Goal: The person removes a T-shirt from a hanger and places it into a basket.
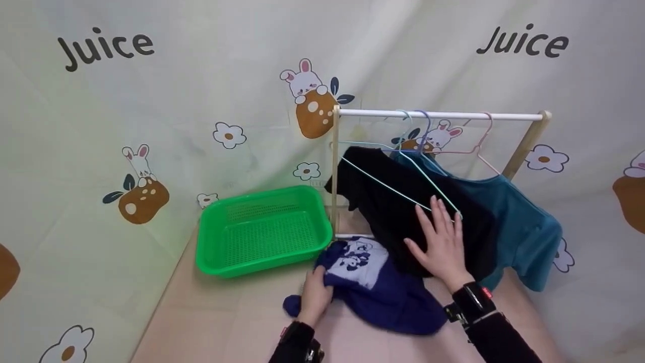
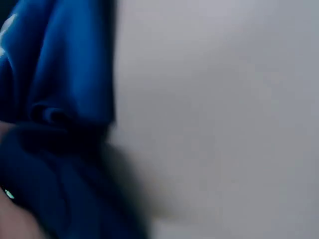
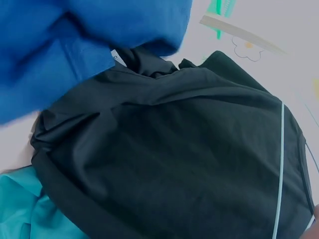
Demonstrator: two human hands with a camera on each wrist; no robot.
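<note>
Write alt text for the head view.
A person's left grip holds a navy panda-print garment; the right grip is at a mint hanger over a black garment. A teal shirt hangs behind; a green basket stands at left.

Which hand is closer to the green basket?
Left. The left hand is just off the front right corner of the green basket; the right hand is farther right, at the black garment.

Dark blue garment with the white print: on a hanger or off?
Off: the left hand holds the dark blue garment below the rail; no hanger shows in it.
</note>
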